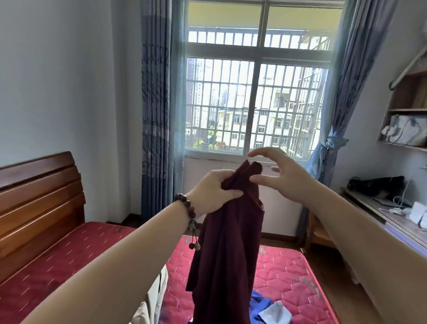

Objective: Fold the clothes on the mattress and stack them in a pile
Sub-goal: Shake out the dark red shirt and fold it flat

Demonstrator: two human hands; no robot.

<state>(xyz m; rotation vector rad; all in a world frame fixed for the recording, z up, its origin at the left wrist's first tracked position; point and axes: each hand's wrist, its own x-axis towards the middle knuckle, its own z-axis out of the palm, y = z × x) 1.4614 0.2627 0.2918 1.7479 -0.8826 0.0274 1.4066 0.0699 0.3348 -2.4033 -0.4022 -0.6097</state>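
Left hand point(212, 192), beaded bracelet point(188, 213) on the wrist, had its grip clenched on the top edge of a maroon garment point(227, 260), held up in the air so it hung down over the red quilted mattress point(288, 282). Right hand point(284, 176) was released, fingers spread just beside the garment's top corner. Blue and grey clothes point(269, 313) lay crumpled toward the mattress's near edge, beige fabric point(152, 306) to their left.
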